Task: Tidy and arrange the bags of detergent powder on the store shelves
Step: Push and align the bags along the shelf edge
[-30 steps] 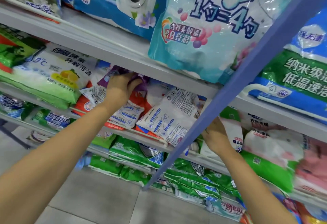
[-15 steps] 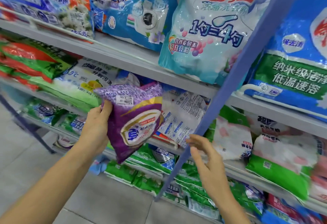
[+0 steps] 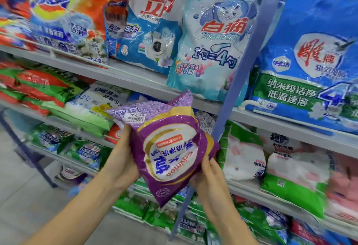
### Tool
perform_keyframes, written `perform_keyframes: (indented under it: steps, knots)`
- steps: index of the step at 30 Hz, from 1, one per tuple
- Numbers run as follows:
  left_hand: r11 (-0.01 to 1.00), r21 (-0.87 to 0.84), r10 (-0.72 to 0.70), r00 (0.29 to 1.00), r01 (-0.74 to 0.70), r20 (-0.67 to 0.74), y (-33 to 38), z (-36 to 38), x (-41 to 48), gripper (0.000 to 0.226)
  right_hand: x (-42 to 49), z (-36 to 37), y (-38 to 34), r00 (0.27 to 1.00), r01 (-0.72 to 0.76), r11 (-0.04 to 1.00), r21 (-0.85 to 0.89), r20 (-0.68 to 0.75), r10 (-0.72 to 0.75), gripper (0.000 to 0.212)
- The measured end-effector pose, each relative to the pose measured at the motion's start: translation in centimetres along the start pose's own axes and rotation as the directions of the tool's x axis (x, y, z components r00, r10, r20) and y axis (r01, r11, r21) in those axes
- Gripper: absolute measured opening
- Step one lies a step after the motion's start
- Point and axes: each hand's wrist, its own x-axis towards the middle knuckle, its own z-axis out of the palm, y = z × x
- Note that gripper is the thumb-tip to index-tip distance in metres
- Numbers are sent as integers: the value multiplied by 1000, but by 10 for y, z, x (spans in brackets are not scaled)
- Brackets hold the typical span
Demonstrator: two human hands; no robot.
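Between the two hands, clear of the shelf [image 3: 251,192] behind them, a purple bag [image 3: 170,153] of detergent powder hangs in the air, tilted, with its print turned sideways and partly upside down. The left hand [image 3: 121,159] grips its left edge, thumb lying along the front and the fingers hidden behind. The right hand [image 3: 209,175] curls its fingers round the lower right edge, just in front of the blue post [image 3: 242,66]. Two hands make sense for a soft, slumping pack: likely the person is turning it to set the print upright and checking the price sticker [image 3: 135,118] near its top before choosing a slot. Above the hands stands a pale blue bag [image 3: 213,51] on the upper shelf. To the right of the right hand, past the post, lie white bags [image 3: 244,153]. Half a second ago the left hand alone held the purple bag, farther left, while the right hand hung spread and apart from it; now it has closed on the bag. A second ago the left hand was reaching into the shelf for it and the right hand rested beyond the post.
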Motion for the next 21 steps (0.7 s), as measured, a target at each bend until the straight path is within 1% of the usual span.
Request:
perform_keyframes:
  steps: [2, 3, 5, 6, 8, 11, 12, 13, 14, 16, 17, 19, 21]
  knots:
    - [995, 55, 89, 993, -85, -79, -1, 1, -5, 69, -7, -3, -15, 988, 122, 992, -32, -94, -125, 83]
    - [999, 17, 49, 998, -48, -49, -5, 0, -4, 70, -10, -8, -24, 976, 174, 984, -41, -126, -177, 71]
    - [992, -85, -87, 993, 93, 75, -15, 7, 3, 74, -17, -20, -49, 948, 257, 966, -25, -186, -257, 39]
    - [984, -102, -126, 980, 143, 154, -19, 15, 5, 79, -21, -26, -64, 930, 296, 955, -26, -222, -294, 31]
    - [981, -62, -164, 953, 185, 257, -29, 24, 14, 90, -25, -45, -97, 875, 379, 920, -104, -283, -393, 28]
    - [956, 24, -281, 890, 292, 359, -48, 41, 28, 101, -37, -74, -148, 756, 472, 824, -312, -337, -561, 20]
    - [942, 76, -332, 869, 328, 366, -59, 51, 30, 102, -44, -84, -164, 716, 482, 782, -395, -336, -611, 20]
    - [933, 157, -358, 871, 323, 337, -72, 64, 31, 99, -50, -95, -178, 682, 481, 727, -489, -313, -662, 25]
    - [921, 232, -375, 873, 313, 311, -87, 78, 32, 90, -60, -105, -190, 652, 470, 662, -583, -275, -706, 29]
    - [888, 361, -387, 885, 283, 258, -119, 114, 31, 67, -81, -127, -211, 603, 440, 509, -740, -177, -778, 35]
    - [876, 412, -369, 899, 250, 237, -136, 131, 31, 56, -93, -140, -222, 582, 429, 447, -785, -139, -801, 37]
    - [887, 426, -287, 936, 179, 204, -172, 163, 31, 33, -118, -162, -247, 541, 399, 367, -840, -107, -834, 40]
    - [921, 371, -199, 963, 119, 185, -207, 192, 31, 18, -142, -182, -274, 496, 354, 279, -893, -74, -865, 41]
